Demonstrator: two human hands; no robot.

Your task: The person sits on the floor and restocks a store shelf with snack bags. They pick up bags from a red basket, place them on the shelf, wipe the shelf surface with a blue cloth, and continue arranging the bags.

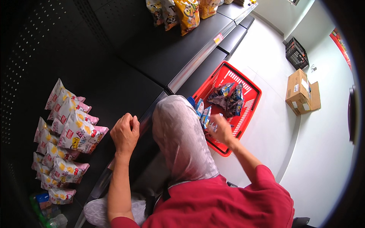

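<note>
My left hand (125,132) is curled above the front edge of the black shelf (134,99), with nothing visible in it. To its left, packed in stacked rows on that shelf, stand several white-and-pink snack bags (82,132) with a cartoon cat print. Over the near end of a red plastic shopping basket (251,109), my right hand (221,129) is slightly blurred. Its fingers are at blue-and-white snack bags (206,114) inside the basket; whether they grip one cannot be told. Dark blue snack bags (235,98) lie deeper in the basket.
Yellow snack bags (186,15) and white ones stand farther along the shelf. My raised knee (179,122) is between the shelf and the basket. Beyond are a cardboard box (299,92) and a black crate (296,52) by the wall. A plastic bottle (58,221) is at lower left.
</note>
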